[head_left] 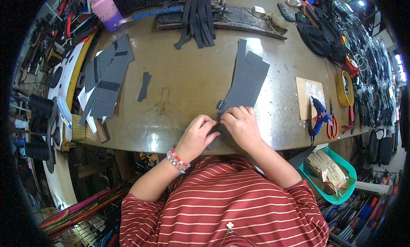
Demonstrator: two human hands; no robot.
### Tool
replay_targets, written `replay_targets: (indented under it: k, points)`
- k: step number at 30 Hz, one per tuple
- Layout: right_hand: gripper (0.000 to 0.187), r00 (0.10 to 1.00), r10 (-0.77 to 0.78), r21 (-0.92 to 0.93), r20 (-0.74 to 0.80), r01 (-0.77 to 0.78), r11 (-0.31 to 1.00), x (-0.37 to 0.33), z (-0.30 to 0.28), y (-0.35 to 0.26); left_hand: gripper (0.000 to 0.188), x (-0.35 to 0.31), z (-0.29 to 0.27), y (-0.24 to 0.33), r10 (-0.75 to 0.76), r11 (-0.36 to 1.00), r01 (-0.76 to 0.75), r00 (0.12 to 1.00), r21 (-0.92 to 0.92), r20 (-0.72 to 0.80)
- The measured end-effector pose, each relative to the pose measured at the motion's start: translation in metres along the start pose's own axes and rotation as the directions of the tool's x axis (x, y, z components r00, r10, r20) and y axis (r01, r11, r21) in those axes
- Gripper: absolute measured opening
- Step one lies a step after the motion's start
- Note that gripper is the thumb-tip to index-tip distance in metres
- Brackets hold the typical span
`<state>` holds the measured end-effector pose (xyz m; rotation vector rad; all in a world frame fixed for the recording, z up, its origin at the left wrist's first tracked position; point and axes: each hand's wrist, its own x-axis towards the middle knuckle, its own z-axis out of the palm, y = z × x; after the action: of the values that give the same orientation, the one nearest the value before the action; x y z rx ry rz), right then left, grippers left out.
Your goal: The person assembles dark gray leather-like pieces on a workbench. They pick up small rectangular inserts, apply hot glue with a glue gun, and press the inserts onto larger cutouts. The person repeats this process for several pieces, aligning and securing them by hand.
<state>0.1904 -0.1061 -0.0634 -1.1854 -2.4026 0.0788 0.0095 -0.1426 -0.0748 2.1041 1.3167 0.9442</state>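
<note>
A long dark grey fabric-like panel (252, 76) lies at a slant on the table, its near end under my hands by the front edge. My left hand (197, 132) pinches the panel's left side with thumb and fingers. Close beside it, my right hand (240, 122) has its fingertips bent down onto the same part. Just beyond the fingertips, a small black piece (221, 104) sits on the panel's left edge. What exactly lies between the fingertips is partly hidden.
More grey panels with black strips (106, 74) lie at left, near a small dark strip (144, 86). Black straps (198, 20) hang over a dark bar at the back. Rightward are a blue glue gun (318, 114), orange-handled scissors (332, 130), cardboard (304, 97) and a teal basket (352, 185).
</note>
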Motion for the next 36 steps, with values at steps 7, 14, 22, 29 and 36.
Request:
replay_targets:
  k: [7,14,22,29,36]
  points:
    - [0.010,0.999,0.003,0.019,0.040,-0.004,1.000,0.002,-0.004,-0.001,0.041,0.005,-0.004,0.001,-0.017,1.000,0.016,0.995,0.014,0.094]
    - [0.014,0.977,0.207,0.384,0.052,-0.211,0.899,-0.017,-0.037,0.043,0.042,0.010,-0.006,-0.001,-0.026,0.999,0.019,0.986,0.044,0.163]
    - [0.019,0.998,-0.055,0.253,-0.040,0.064,0.965,-0.031,-0.010,0.034,0.041,0.013,-0.010,0.001,-0.013,0.998,0.000,0.983,0.069,0.185]
    - [0.015,0.994,-0.107,0.127,-0.030,0.110,0.986,-0.027,-0.012,0.026,0.041,0.015,-0.011,0.003,-0.020,0.996,0.002,0.979,0.087,0.204]
    - [0.012,0.989,-0.147,0.001,0.021,0.147,0.989,-0.031,-0.014,0.023,0.042,0.015,-0.012,0.003,-0.034,0.996,0.015,0.974,0.083,0.224]
